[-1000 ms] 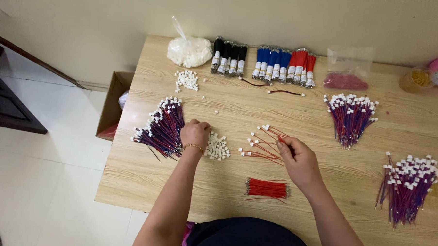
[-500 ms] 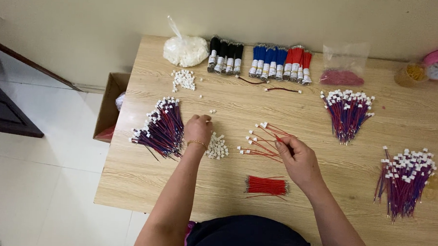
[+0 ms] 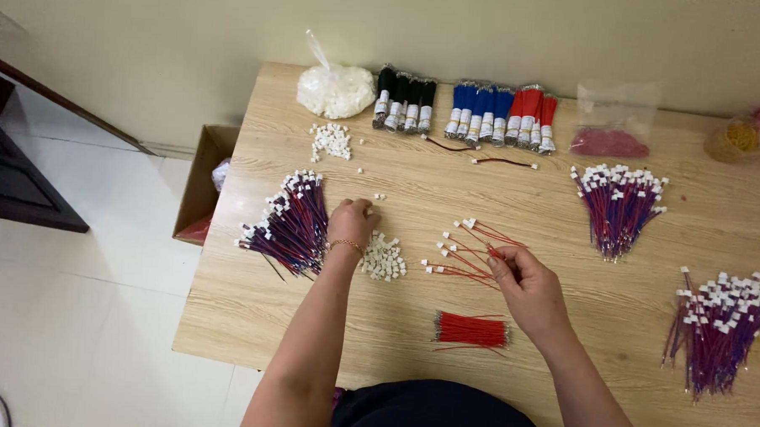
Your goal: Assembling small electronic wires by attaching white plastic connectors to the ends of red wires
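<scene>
Left hand [image 3: 351,222] curled over loose white connectors [image 3: 383,257]; right hand [image 3: 525,286] pinching one red wire [image 3: 471,246]. Three finished bundles around (plenty done), red bundle [image 3: 472,330] untouched.

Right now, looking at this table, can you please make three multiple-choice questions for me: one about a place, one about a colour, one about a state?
1. Where does the small bundle of short red wires lie?
A. near the table's front edge
B. beside the white bag
C. on the floor

2. What colour are the small connectors by the left hand?
A. black
B. white
C. yellow

3. What is the right hand doing?
A. resting flat
B. pinching a red wire
C. holding a bag

Answers: 1 A, it lies nearest the person. 2 B, the pile is white. 3 B, fingertips close on a wire end.
</scene>
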